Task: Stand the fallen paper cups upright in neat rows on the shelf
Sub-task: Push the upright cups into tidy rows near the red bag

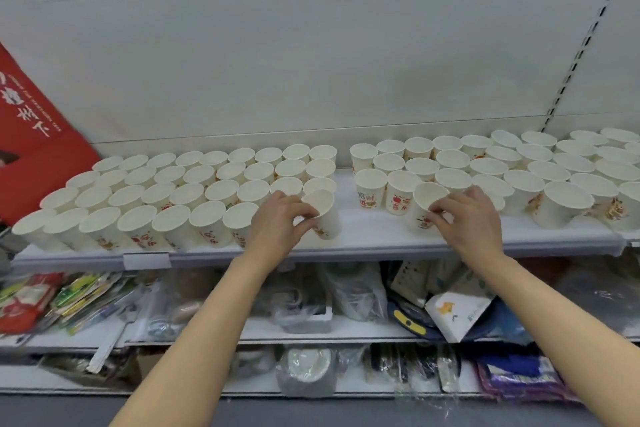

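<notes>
White paper cups with red and orange print stand upright in rows on the white shelf (363, 236). One block of cups (180, 191) fills the left half, another block (502, 166) the right half, with a gap between them. My left hand (277, 222) grips a cup (323, 215) at the front right corner of the left block; that cup tilts slightly. My right hand (467, 218) pinches another cup (424, 204) by its side at the front of the right block, and it leans toward the left.
A red bag with white lettering (31, 135) leans at the shelf's far left. A price tag holder (147, 260) hangs on the front edge. Lower shelves hold plastic-wrapped packets (69, 298), bags (353, 291) and stacked plates (306, 367). A slotted upright (581, 45) runs at the right.
</notes>
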`<state>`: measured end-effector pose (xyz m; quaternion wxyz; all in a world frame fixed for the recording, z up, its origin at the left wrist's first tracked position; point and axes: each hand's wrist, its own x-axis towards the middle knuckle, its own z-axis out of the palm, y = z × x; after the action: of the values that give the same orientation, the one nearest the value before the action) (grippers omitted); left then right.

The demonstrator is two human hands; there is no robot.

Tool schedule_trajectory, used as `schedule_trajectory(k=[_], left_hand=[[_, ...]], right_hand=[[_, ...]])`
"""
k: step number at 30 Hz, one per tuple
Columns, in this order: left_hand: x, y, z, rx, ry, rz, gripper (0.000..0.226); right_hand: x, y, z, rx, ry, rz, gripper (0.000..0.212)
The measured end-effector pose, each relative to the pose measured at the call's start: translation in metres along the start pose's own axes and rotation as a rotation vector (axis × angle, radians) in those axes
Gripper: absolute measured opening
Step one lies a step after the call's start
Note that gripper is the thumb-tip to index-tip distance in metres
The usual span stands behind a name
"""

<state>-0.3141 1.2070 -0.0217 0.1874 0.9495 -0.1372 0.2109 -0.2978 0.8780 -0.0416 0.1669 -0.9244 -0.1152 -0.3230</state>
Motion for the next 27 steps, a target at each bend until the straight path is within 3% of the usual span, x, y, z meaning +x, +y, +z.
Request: schedule_trajectory(k=[3, 7, 15, 27], left_hand=[[-0.002, -0.017, -0.012, 0.095, -0.047, -0.140, 0.009], [0.000, -0.022, -0.017, 0.174, -0.140, -0.182, 0.012], [-0.001, -0.034, -0.024, 0.177, -0.200, -0.104, 0.026], [0.003, -0.050, -0.029, 0.247, -0.256, 0.039, 0.018]], right_hand=[[-0.002, -0.033, 0.004, 0.170, 0.001, -0.060, 0.010], [0.002, -0.087, 0.027, 0.349, -0.122, -0.097, 0.007], [0.018, -0.126, 0.062, 0.241, -0.191, -0.173, 0.007], [0.025, -0.169, 0.080, 0.073, -0.236, -0.211, 0.014]])
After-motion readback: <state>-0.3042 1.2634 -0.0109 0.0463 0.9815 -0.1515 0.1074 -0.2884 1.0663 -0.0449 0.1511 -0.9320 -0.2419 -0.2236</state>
